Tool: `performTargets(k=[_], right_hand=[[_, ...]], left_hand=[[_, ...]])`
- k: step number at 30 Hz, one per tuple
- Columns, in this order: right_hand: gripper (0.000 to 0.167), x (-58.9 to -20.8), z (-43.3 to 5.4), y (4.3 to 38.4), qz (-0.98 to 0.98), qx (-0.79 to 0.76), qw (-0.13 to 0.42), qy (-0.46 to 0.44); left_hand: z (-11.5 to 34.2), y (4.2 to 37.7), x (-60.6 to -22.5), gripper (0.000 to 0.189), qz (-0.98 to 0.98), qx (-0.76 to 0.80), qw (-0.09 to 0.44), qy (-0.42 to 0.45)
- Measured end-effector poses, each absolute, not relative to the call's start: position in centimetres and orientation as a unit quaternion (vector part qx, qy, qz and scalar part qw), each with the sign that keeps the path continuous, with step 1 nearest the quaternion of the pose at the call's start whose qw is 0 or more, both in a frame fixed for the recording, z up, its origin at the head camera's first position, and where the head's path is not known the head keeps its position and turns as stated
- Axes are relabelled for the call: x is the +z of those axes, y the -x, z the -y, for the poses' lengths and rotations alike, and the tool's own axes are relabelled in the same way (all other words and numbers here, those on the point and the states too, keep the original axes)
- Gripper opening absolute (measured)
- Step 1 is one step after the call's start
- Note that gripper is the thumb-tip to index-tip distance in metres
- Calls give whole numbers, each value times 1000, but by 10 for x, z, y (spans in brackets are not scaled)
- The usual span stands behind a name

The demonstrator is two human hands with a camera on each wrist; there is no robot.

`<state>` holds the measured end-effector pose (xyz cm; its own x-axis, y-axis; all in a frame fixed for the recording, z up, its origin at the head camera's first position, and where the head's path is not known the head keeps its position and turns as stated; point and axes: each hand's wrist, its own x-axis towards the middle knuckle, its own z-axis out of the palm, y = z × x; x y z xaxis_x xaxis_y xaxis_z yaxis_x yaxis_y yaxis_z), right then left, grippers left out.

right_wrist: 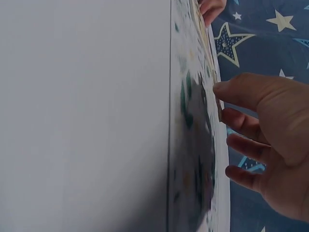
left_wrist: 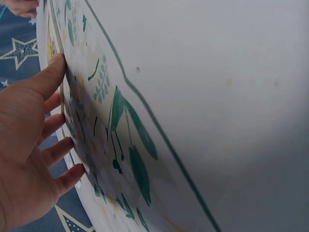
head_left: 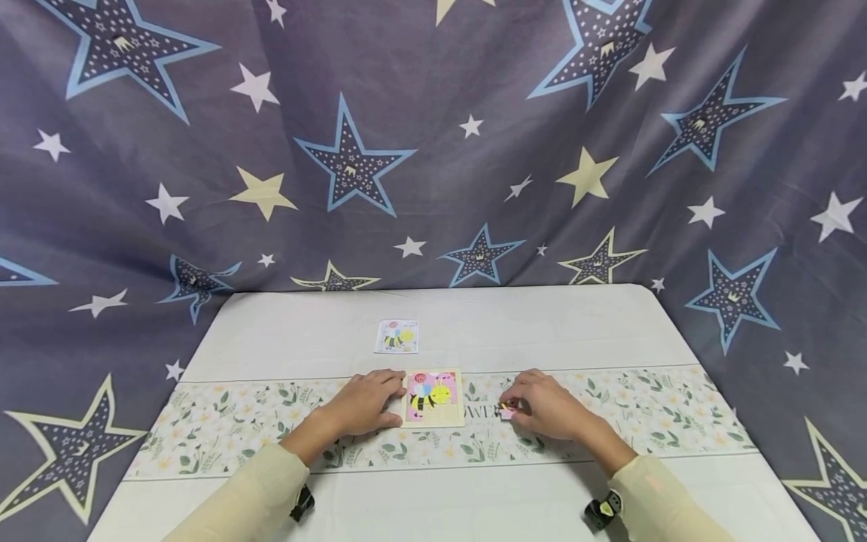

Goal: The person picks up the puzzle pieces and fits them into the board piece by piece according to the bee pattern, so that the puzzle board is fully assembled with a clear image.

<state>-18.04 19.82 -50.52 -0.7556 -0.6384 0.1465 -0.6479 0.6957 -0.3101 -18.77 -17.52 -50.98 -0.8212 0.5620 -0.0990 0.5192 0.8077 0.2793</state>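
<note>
A square wooden puzzle board (head_left: 413, 419) with a bee picture lies on the floral strip, its lower part showing bare pale wood. My left hand (head_left: 369, 403) rests at the board's left side, thumb and fingertips against the edge; in the left wrist view those fingers (left_wrist: 58, 150) are loosely spread. To the right of the board, my right hand (head_left: 549, 406) pinches a small pink and dark puzzle piece (head_left: 506, 412) between thumb and fingers, low over the printed lettering. Seen edge-on in the right wrist view, the thin piece (right_wrist: 219, 108) is mostly hidden by the fingertips.
A small card (head_left: 397, 336) printed with the same bee lies behind the board. The white table (head_left: 542, 331) carries a flowered band (head_left: 650, 406) across its middle. A star-patterned curtain (head_left: 420, 188) hangs behind and at both sides.
</note>
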Motion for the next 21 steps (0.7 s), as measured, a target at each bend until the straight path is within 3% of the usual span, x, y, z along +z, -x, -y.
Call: performTargets(k=[21], right_hand=[[25,-502,-131,186,910,171,3,-378]], left_hand=[[175,186,-507,54,-948,117,88,-281]])
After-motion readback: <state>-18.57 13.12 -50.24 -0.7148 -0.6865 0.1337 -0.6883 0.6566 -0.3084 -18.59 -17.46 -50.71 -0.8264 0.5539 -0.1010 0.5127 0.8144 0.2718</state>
